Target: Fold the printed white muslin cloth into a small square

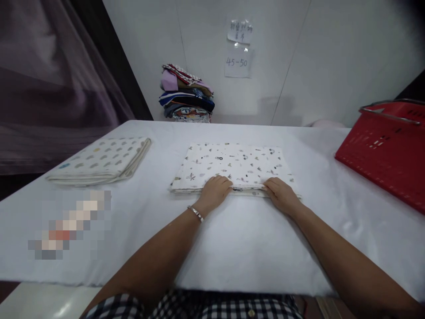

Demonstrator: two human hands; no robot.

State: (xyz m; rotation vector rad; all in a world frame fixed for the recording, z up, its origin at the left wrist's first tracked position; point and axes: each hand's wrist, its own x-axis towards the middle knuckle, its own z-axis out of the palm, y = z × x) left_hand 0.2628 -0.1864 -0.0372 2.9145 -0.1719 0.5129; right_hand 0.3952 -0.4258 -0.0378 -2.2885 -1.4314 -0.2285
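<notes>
Gripping the near folded edge of the printed cloth (232, 161) with the left hand (215, 192) and the right hand (283, 195), with fingers above and thumbs mostly hidden. Spaced apart along this edge, probably to keep it straight. Lying flat at the middle of the white table (252, 252), maybe for equal reach of both arms. Can see, at right, a red basket (385, 155); at left, a folded spotted cloth (106, 159), put aside perhaps to leave working room. Beyond, can see stacked clothes (189, 99) against the wall (206, 35), and paper notes (237, 71) fixed higher, likely for easy reading.
</notes>
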